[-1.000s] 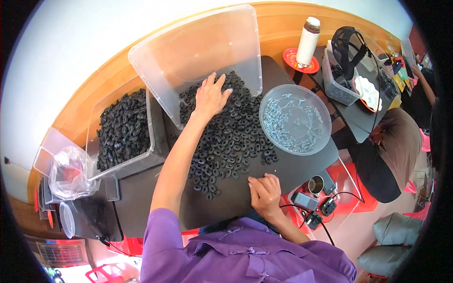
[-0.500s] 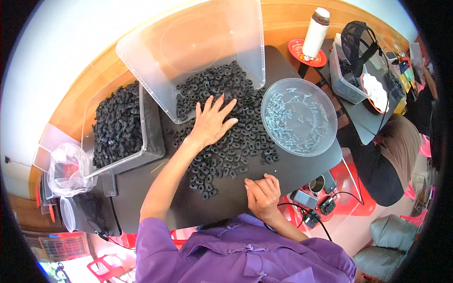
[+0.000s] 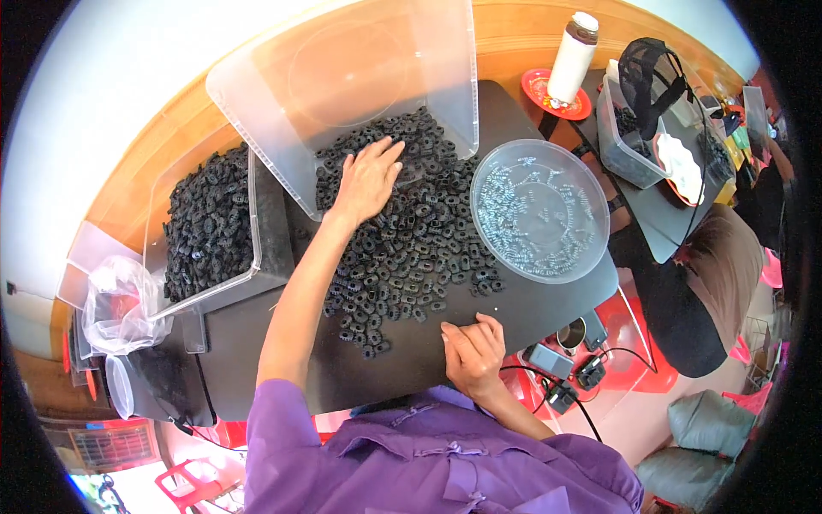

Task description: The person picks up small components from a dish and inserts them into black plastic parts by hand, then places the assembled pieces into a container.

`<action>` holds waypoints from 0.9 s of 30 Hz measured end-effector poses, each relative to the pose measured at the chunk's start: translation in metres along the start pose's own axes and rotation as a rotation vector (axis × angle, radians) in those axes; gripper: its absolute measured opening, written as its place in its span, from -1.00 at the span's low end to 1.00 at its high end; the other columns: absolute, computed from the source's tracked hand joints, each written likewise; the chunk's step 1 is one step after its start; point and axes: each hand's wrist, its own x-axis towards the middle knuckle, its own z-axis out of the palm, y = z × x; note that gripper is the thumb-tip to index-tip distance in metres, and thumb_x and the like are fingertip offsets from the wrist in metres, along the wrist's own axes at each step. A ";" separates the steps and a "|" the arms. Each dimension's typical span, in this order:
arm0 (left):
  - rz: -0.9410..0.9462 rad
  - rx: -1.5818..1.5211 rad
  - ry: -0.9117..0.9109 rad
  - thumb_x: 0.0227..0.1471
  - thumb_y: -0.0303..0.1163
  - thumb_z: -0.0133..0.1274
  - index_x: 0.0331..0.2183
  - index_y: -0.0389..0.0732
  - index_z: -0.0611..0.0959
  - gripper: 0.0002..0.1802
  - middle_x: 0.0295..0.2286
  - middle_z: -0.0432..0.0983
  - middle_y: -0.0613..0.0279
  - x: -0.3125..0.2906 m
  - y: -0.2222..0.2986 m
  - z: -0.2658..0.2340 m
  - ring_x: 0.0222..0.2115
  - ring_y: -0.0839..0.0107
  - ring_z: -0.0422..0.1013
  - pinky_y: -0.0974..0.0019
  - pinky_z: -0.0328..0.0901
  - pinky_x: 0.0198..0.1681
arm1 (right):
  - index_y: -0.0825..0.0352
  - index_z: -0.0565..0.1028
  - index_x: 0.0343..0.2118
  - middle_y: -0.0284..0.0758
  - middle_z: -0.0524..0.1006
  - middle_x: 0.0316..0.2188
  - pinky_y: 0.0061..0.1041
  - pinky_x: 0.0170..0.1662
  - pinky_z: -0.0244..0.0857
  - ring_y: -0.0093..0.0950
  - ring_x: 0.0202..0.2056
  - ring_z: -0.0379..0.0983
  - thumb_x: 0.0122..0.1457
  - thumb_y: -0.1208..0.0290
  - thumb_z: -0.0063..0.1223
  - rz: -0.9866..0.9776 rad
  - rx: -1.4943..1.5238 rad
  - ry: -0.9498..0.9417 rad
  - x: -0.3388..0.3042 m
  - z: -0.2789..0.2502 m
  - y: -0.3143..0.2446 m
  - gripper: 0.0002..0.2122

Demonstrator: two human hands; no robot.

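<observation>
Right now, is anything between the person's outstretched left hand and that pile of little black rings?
Nothing visible. The left hand already lies flat on the black rings, at the mouth of the tipped clear bin. The right hand rests on the black table, beside the pile's near edge.

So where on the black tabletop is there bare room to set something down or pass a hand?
Bare black tabletop lies along the near edge, left of the right hand, between the pile of black rings and the bin of rings. It is crowded mid-table, where the left hand rests on the rings between the tilted clear bin and the round dish of springs.
</observation>
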 end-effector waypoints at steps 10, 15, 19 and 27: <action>-0.130 0.201 -0.049 0.10 -0.43 -0.16 0.09 0.12 0.31 -0.50 0.18 -0.02 0.07 0.035 -0.021 0.016 0.18 0.09 -0.05 -0.31 -0.08 0.12 | 0.35 0.54 -0.39 -0.37 0.40 -0.60 -0.38 -0.13 0.25 -0.44 -0.53 0.34 -0.13 0.57 0.15 0.008 -0.008 0.012 0.002 0.002 -0.003 -0.83; -0.053 0.116 -0.073 0.13 -0.18 -0.16 0.08 -0.05 0.33 -0.52 0.14 0.07 0.03 -0.016 -0.001 0.011 0.17 0.04 -0.02 -0.27 -0.10 0.14 | 0.34 0.54 -0.39 -0.37 0.41 -0.60 -0.35 -0.14 0.26 -0.43 -0.51 0.35 -0.13 0.58 0.15 0.010 -0.021 0.020 0.000 0.001 -0.004 -0.83; 0.027 -0.002 -0.082 0.16 -0.10 -0.23 0.03 -0.08 0.42 -0.54 0.13 0.12 0.07 -0.055 0.012 0.005 0.18 0.08 -0.04 -0.28 -0.15 0.15 | 0.34 0.53 -0.39 -0.37 0.42 -0.59 -0.34 -0.13 0.26 -0.42 -0.50 0.35 -0.12 0.58 0.15 0.003 -0.001 0.007 0.001 0.002 -0.002 -0.83; 0.123 -0.235 0.075 0.06 -0.34 -0.03 -0.03 -0.19 0.47 -0.60 0.05 0.26 0.03 -0.119 0.053 -0.021 0.13 0.13 0.10 -0.03 -0.06 0.19 | 0.36 0.54 -0.42 -0.28 0.46 -0.57 -0.37 -0.23 0.31 -0.35 -0.50 0.40 -0.12 0.66 0.13 0.103 0.179 0.060 0.004 -0.013 0.000 -0.86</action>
